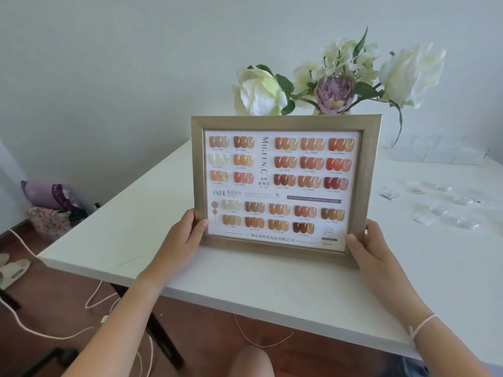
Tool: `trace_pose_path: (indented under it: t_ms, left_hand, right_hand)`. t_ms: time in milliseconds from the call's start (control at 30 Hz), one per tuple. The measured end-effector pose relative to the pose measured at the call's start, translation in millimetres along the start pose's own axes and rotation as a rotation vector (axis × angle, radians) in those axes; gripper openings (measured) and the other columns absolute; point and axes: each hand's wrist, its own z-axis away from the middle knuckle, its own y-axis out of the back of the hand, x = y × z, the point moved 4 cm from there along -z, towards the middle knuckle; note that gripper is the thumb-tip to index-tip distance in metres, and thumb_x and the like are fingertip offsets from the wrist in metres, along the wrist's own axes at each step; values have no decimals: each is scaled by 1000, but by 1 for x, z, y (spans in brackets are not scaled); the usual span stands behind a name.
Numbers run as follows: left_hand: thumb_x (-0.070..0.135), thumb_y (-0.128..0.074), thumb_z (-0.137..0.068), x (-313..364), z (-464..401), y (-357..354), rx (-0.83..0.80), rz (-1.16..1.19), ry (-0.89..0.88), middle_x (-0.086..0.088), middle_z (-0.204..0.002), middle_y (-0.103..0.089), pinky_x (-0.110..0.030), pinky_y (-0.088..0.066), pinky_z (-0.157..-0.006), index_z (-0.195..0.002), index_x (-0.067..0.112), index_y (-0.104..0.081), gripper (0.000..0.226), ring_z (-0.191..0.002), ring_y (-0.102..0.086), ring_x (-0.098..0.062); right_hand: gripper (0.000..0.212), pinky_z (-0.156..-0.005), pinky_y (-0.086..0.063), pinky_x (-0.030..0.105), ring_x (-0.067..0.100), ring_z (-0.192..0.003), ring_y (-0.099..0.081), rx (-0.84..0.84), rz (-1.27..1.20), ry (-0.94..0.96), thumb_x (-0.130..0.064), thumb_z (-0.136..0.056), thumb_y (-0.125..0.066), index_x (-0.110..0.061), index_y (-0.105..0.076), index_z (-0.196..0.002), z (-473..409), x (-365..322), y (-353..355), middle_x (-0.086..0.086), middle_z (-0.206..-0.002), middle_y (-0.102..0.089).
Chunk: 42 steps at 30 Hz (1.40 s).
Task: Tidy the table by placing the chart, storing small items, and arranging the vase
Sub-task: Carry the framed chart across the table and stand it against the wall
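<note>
Above the bench (152,213), both hands' fingers (200,223) pinched the chart (280,186)'s lower corners; stiff, probably light, likely glass-fronted.

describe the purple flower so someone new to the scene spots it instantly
Start at the white table and the framed chart both hands hold upright on it. Just above the frame's top edge sits a bunch of flowers; the purple flower is the only one not white, between the big white blooms.

The vase itself is hidden behind the framed chart (283,186); only its flowers (334,83) rise above the frame. Small packets (441,205) near the worktop's (245,281) right edge are too washed out to identify. Fingers of each hand (182,238) pass behind the frame.
</note>
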Motion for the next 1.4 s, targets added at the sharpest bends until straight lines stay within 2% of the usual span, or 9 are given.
trace_pose_path:
  t_ms: [133, 233, 400, 633, 767, 867, 1000, 1167, 1400]
  left_hand:
    - [25, -38, -97, 1, 7, 20, 96, 40, -13, 22, -99, -58, -4, -45, -63, -94, 27, -47, 10, -87, -59, 8]
    - [23, -37, -97, -2, 12, 44, 150, 80, -3, 16, -101, -62, -12, -52, -58, -94, 27, -47, 11, -80, -65, -11]
    - [26, -37, -97, -15, 20, 91, 251, 36, 38, 10, -91, -64, -17, -53, -57, -92, 26, -48, 13, -70, -66, -13]
    - [29, -37, -96, -61, 19, 141, 337, -4, 166, -24, -91, -62, -35, -50, -68, -95, 12, -50, 22, -68, -65, -24]
    - [28, -38, -96, -83, 6, 155, 354, 3, 212, -26, -92, -62, -48, -50, -77, -93, 13, -51, 20, -68, -64, -25]
    - [25, -39, -97, -97, -15, 158, 360, 0, 234, -30, -94, -61, -44, -52, -72, -95, 4, -50, 24, -66, -63, -25]
    - [24, -40, -97, -112, -54, 152, 367, 53, 282, -27, -103, -60, -54, -53, -82, -96, 0, -49, 26, -70, -61, -23]
    - [24, -38, -97, -120, -120, 128, 351, 82, 260, -14, -100, -58, -20, -54, -59, -96, 6, -48, 20, -80, -57, -22]
    - [23, -40, -96, -131, -195, 79, 360, 170, 231, 2, -88, -56, -14, -44, -55, -90, 14, -48, 14, -81, -56, -20]
  right_hand:
    - [19, -70, -41, 12, -9, -83, -60, -40, -17, 53, -22, -96, -39, -40, -44, -98, -4, -13, -16, -27, -89, -67]
    - [19, -66, -41, 2, -9, -87, -60, -75, -14, 103, -22, -96, -39, -39, -44, -102, -10, -30, -33, -22, -92, -69]
    - [15, -82, -45, 28, 15, -98, -61, -155, -33, 176, -23, -96, -39, -31, -43, -108, -31, -59, -72, 1, -101, -68]
    - [15, -76, -44, 25, 16, -98, -58, -277, -44, 183, -25, -96, -38, -31, -42, -109, -70, -78, -140, -4, -102, -65]
    - [19, -91, -49, 41, 22, -105, -59, -323, -47, 133, -23, -96, -38, -26, -42, -114, -101, -79, -173, 3, -113, -63]
    - [17, -84, -47, 30, 21, -102, -58, -327, -43, 135, -22, -96, -38, -26, -42, -112, -128, -77, -192, 6, -115, -63]
    - [19, -95, -44, 39, 24, -107, -57, -309, -44, 130, -22, -95, -39, -30, -42, -113, -169, -71, -204, 8, -115, -62]
    - [18, -99, -43, 45, 27, -109, -56, -213, -72, 118, -21, -95, -40, -29, -44, -111, -221, -56, -198, 7, -108, -62]
    - [27, -103, -41, 46, 24, -111, -57, -82, -139, 61, -24, -94, -41, -30, -44, -120, -282, -20, -188, 3, -114, -63]
